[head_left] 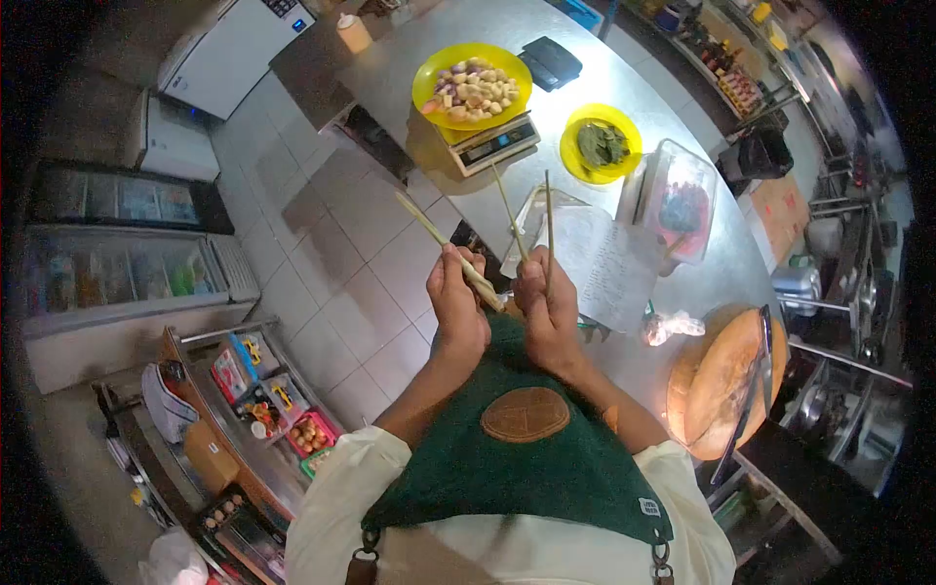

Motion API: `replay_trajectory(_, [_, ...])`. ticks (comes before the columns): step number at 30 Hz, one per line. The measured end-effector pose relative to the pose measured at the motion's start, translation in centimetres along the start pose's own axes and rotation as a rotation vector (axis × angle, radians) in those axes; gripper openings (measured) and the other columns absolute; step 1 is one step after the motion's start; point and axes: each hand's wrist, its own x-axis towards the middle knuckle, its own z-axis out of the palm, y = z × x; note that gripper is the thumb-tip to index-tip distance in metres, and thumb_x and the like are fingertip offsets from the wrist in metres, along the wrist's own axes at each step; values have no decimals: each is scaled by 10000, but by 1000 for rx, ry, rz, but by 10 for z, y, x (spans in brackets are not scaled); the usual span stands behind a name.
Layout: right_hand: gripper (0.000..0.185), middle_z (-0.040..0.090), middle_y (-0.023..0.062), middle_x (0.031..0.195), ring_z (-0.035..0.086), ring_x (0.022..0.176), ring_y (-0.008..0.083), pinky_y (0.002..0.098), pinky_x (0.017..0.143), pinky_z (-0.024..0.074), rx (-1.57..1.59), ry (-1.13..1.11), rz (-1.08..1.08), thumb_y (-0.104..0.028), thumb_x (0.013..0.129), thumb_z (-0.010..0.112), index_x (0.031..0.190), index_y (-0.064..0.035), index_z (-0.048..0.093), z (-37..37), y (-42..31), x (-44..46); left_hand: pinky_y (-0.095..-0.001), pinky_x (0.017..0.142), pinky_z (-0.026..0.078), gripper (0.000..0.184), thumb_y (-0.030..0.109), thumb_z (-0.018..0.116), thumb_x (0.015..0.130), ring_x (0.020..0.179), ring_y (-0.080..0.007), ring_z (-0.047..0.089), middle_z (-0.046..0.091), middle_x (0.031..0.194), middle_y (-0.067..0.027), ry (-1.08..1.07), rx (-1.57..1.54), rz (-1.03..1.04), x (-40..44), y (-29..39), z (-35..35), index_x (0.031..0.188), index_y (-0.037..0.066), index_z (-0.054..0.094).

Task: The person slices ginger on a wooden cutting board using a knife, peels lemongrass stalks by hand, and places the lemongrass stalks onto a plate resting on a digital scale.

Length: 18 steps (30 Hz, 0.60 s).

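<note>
My left hand (456,302) is closed around a pale lemongrass stalk (421,216), its thick end pointing down towards the apron. Close by on the right, my right hand (549,310) grips two thinner lemongrass pieces (550,216) that stick up and spread apart in a narrow V. Both hands are in front of the green apron (468,429), near the table's edge. Beyond the right hand lies a sheet of paper with handwriting (616,278). Further back, a yellow plate of peeled shallots or garlic (422,86) rests on a digital scale (497,146).
A yellow plate (634,146) holds dark green leaves. Beside it is a clear plastic box (697,239). A round wooden chopping board (702,400) with a long dark utensil (746,400) lies at right. Lower left, a metal counter (258,463) carries baskets. A squeeze bottle (353,34) stands far back.
</note>
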Motion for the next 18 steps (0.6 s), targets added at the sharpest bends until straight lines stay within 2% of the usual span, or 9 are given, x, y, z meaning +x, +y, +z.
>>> replay_trajectory(2, [321,393,-61,697,350,612,53,260,526,297,-55,-26,-12,-312,1133,423,903,-90,446,4,0,-1,-265,543,465,337,383,513,1105,603,-106,534,583,792,-30,68,-27,6,6,4,-1,933,99,571])
replay_trajectory(4, [324,395,-63,698,351,608,53,260,526,300,-112,-56,-22,-320,1132,427,903,-92,449,4,-6,-7,-273,581,442,318,330,494,1115,640,-101,487,516,747,-3,325,-79,-47,22,26,-4,887,116,551])
replay_trajectory(6, [334,400,-64,695,359,592,46,244,505,294,-200,55,-41,-348,1126,447,897,-105,451,-12,-23,-15,-285,633,483,262,292,508,1101,663,-121,532,521,765,-13,364,-264,294,89,20,-122,909,118,545])
replay_trajectory(7, [334,400,-64,695,359,592,46,244,505,294,-212,33,-48,-348,1126,447,897,-105,451,-20,-22,-11,-281,649,495,202,270,509,1096,673,-129,552,525,770,-20,471,-207,230,106,48,-151,978,115,559])
replay_trajectory(9, [320,409,-59,691,362,556,39,226,474,279,-118,37,229,-367,1116,481,920,-115,467,-30,-12,-6,-277,665,507,158,249,509,1090,684,-138,572,530,775,-26,586,-150,157,115,72,-166,1046,112,573])
replay_trajectory(11, [282,430,-54,690,373,520,43,212,451,280,24,-10,280,-351,1108,506,961,-112,494,-23,19,1,-286,625,486,171,246,509,1092,657,-131,535,526,770,-29,227,-88,212,99,79,-170,1183,118,578])
replay_trajectory(15, [202,480,-40,724,451,559,70,218,480,351,-5,-187,473,-293,1100,529,1080,-92,546,5,61,28,-280,592,449,224,236,494,1102,637,-114,494,525,771,-33,157,-83,115,64,80,-122,1275,115,569])
replay_trajectory(17, [185,571,84,919,539,851,175,342,765,470,-263,-256,325,-203,1072,548,1142,-32,543,24,91,37,-261,547,401,214,282,485,1116,592,-99,453,509,746,-15,-55,-221,3,57,76,-121,1192,106,581])
replay_trajectory(18, [216,572,136,965,556,922,244,385,843,472,-279,-295,352,-186,1064,538,1184,-8,524,31,99,41,-261,547,401,214,282,485,1116,592,-99,453,509,746,-15,-44,-229,6,54,75,-122,1192,106,581])
